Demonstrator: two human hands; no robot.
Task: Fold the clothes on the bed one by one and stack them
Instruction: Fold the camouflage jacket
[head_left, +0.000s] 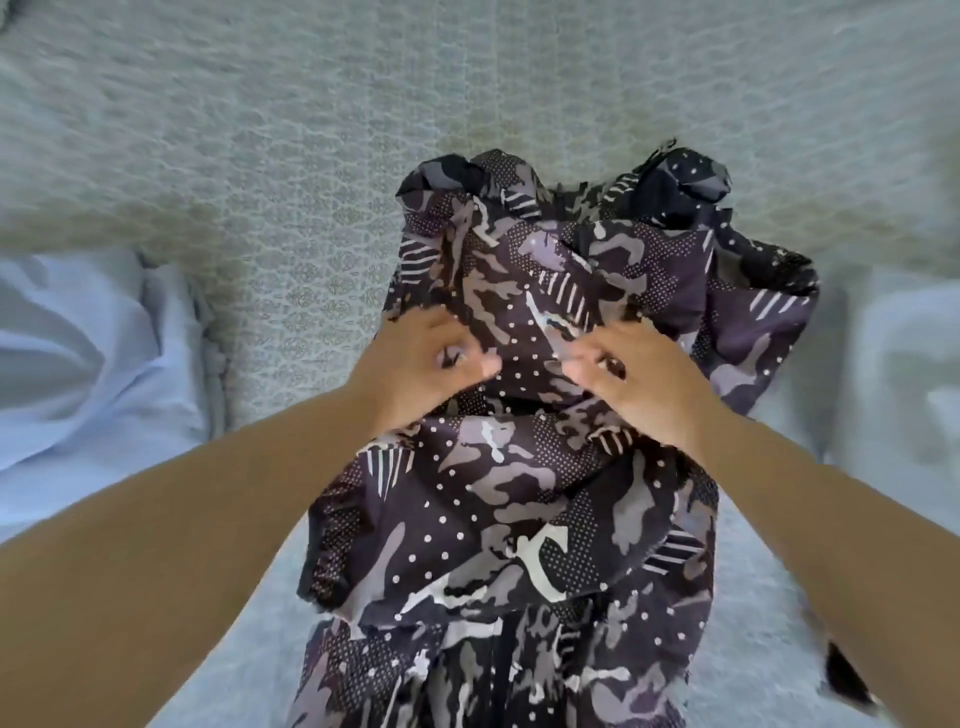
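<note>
A dark patterned garment (519, 493), black and purple-grey with camouflage-like patches, white dots and striped panels, lies crumpled and unfolded on the pale textured bedspread (311, 130), running from the near edge of the view toward the middle. Its far end is bunched up into raised folds. A pale blue piece of clothing (88, 353) lies rumpled to the left, apart from it.
</note>
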